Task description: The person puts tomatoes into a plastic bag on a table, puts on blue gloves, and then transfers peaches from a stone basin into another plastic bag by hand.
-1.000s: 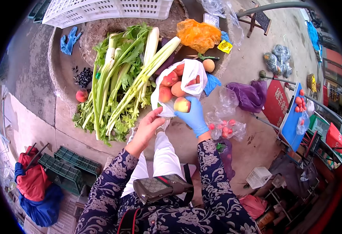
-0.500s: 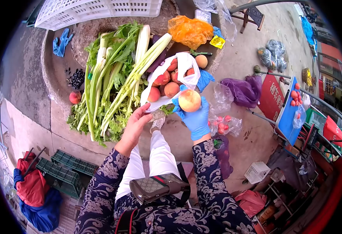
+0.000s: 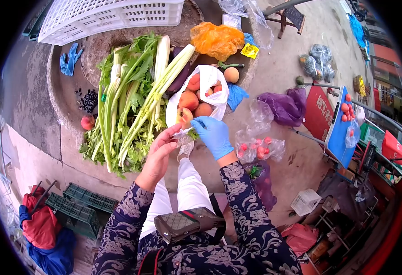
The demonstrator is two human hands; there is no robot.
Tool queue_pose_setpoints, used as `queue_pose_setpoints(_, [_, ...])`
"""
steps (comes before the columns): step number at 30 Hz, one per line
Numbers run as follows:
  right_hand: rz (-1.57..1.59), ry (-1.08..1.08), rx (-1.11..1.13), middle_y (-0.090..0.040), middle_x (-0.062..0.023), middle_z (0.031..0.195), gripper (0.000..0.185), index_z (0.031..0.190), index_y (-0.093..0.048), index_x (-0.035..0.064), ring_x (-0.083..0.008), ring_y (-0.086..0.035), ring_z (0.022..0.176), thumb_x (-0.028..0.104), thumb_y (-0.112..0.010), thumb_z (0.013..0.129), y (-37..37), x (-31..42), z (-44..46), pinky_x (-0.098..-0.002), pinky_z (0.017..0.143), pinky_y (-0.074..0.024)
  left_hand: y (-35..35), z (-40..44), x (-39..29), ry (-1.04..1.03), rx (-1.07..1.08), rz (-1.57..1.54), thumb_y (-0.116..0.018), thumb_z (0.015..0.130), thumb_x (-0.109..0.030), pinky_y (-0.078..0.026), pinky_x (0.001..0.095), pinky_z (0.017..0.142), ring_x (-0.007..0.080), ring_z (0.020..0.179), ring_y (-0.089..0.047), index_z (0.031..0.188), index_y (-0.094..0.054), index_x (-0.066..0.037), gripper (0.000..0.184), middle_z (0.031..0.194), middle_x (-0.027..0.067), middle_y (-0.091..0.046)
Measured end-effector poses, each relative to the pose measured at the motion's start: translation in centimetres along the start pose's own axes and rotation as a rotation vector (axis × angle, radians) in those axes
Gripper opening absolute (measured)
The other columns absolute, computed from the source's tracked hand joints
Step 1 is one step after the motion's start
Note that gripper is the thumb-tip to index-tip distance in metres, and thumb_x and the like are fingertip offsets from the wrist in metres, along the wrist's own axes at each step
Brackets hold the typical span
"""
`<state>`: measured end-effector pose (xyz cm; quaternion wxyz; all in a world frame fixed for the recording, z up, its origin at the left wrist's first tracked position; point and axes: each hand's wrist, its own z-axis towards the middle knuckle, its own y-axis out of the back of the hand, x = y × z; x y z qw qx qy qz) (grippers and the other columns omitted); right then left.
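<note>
A white plastic bag full of peaches lies open on the stone ledge. Near its front edge rests a yellowish peach, with redder peaches behind it. My left hand, bare, pinches the bag's near edge between thumb and fingers. Wearing a blue glove, my right hand has its fingertips closed at the same edge, just right of the left fingers. Celery stalks with leaves lie left of the bag. Behind it sits a loose peach.
A white crate stands at the back of the stone basin rim. An orange plastic bag and an eggplant lie behind the peaches. To the right are a purple bag and a blue table. Green crates stand lower left.
The yellowish peach has gone from my right hand into the front of the bag. My right hand has moved left and down to the bag's edge; my left hand stays there.
</note>
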<state>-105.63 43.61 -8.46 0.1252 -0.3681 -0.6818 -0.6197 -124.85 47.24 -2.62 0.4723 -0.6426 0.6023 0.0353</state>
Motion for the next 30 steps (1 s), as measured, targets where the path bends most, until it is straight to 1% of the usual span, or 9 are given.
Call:
queue_pose_setpoints(4, [0.564,-0.249,-0.368,-0.067,-0.0135,0.077,0.022,0.092,-0.063,-0.0005,-0.0216,-0.066,0.064,0.020,-0.056,0.090,4.0,-3.9,4.6,-0.0292,0.058,-0.0507,1.2,0.6,-0.2,-0.041,-0.068,0.014,-0.056,0.082,-0.018,-0.030,0.0278,0.100,0.0153,0.113,-0.045,0.129,-0.046,0.002,0.052,0.124,0.0078,-0.052])
queue_pose_setpoints(6, [0.459,-0.249,-0.506,-0.067,-0.0149,0.078,0.022,0.093,-0.063,-0.0018,-0.0227,-0.065,0.065,0.019,-0.056,0.088,5.5,-4.5,8.1,-0.0325,0.060,-0.0513,1.8,0.5,0.6,0.007,-0.069,0.028,-0.055,0.082,-0.017,-0.030,0.0275,0.099,0.0150,0.111,-0.047,0.127,-0.047,0.002,0.049,0.122,0.0077,-0.052])
queue_pose_setpoints(11, [-0.195,-0.342,-0.187,-0.067,-0.0179,0.096,0.040,0.095,-0.067,0.0025,-0.0314,-0.067,0.083,0.037,-0.069,0.075,2.2,-11.4,16.0,-0.0392,0.074,-0.0519,2.1,0.6,1.3,0.019,-0.076,0.044,-0.054,0.084,-0.014,-0.033,0.0259,0.097,0.0144,0.109,-0.048,0.124,-0.048,0.001,0.043,0.117,0.0068,-0.054])
queue_pose_setpoints(14, [-0.310,-0.553,-0.024,-0.066,-0.0205,0.100,0.048,0.096,-0.068,0.0042,-0.0355,-0.064,0.091,0.042,-0.072,0.067,2.2,-9.4,18.2,-0.0417,0.078,-0.0521,2.4,0.7,1.0,0.006,-0.146,0.061,-0.054,0.084,-0.013,-0.033,0.0249,0.096,0.0135,0.108,-0.048,0.124,-0.048,0.002,0.043,0.114,0.0059,-0.054])
queue_pose_setpoints(18, [-0.305,-0.529,-0.096,-0.066,-0.0198,0.098,0.043,0.090,-0.069,0.0044,-0.0347,-0.065,0.091,0.037,-0.075,0.063,1.7,-10.4,18.4,-0.0421,0.078,-0.0524,3.0,1.5,1.5,0.015,-0.170,0.152,-0.056,0.085,-0.013,-0.035,0.0236,0.091,0.0106,0.098,-0.047,0.123,-0.050,0.000,0.041,0.107,0.0024,-0.054])
queue_pose_setpoints(20, [0.009,-0.298,-0.257,-0.065,-0.0195,0.095,0.048,0.098,-0.063,-0.0019,-0.0319,-0.064,0.087,0.025,-0.078,0.061,2.8,-11.0,16.4,-0.0391,0.078,-0.0509,3.4,1.7,1.8,0.031,-0.196,0.189,-0.051,0.086,-0.013,-0.038,0.0259,0.089,0.0102,0.098,-0.049,0.124,-0.049,-0.001,0.040,0.115,0.0025,-0.053])
queue_pose_setpoints(23, [0.318,0.047,-0.395,-0.050,-0.0146,0.121,0.064,0.125,-0.045,-0.0007,-0.0236,-0.052,0.108,0.010,-0.076,0.070,4.7,-11.2,10.4,-0.0332,0.092,-0.0450,4.5,2.2,2.2,0.088,-0.242,0.147,-0.051,0.088,-0.014,-0.040,0.0281,0.087,0.0111,0.100,-0.049,0.122,-0.050,-0.002,0.037,0.115,0.0026,-0.054])
queue_pose_setpoints(28, [0.973,-0.193,-0.360,-0.049,-0.0102,0.123,0.060,0.127,-0.044,0.0018,-0.0190,-0.047,0.116,0.012,-0.072,0.075,7.8,-8.1,-1.0,-0.0309,0.095,-0.0420,4.0,1.9,1.3,0.152,-0.473,0.554,-0.057,0.085,-0.016,-0.040,0.0215,0.077,0.0089,0.089,-0.050,0.125,-0.046,0.000,0.044,0.110,0.0055,-0.054])
queue_pose_setpoints(30, [1.157,-0.202,-0.340,-0.047,-0.0100,0.129,0.061,0.131,-0.042,0.0022,-0.0185,-0.046,0.119,0.018,-0.068,0.078,8.2,-7.5,-5.6,-0.0299,0.096,-0.0406,3.2,2.4,1.2,0.164,-0.382,0.703,-0.059,0.082,-0.014,-0.040,0.0222,0.078,0.0098,0.090,-0.050,0.126,-0.044,0.000,0.049,0.110,0.0068,-0.053])
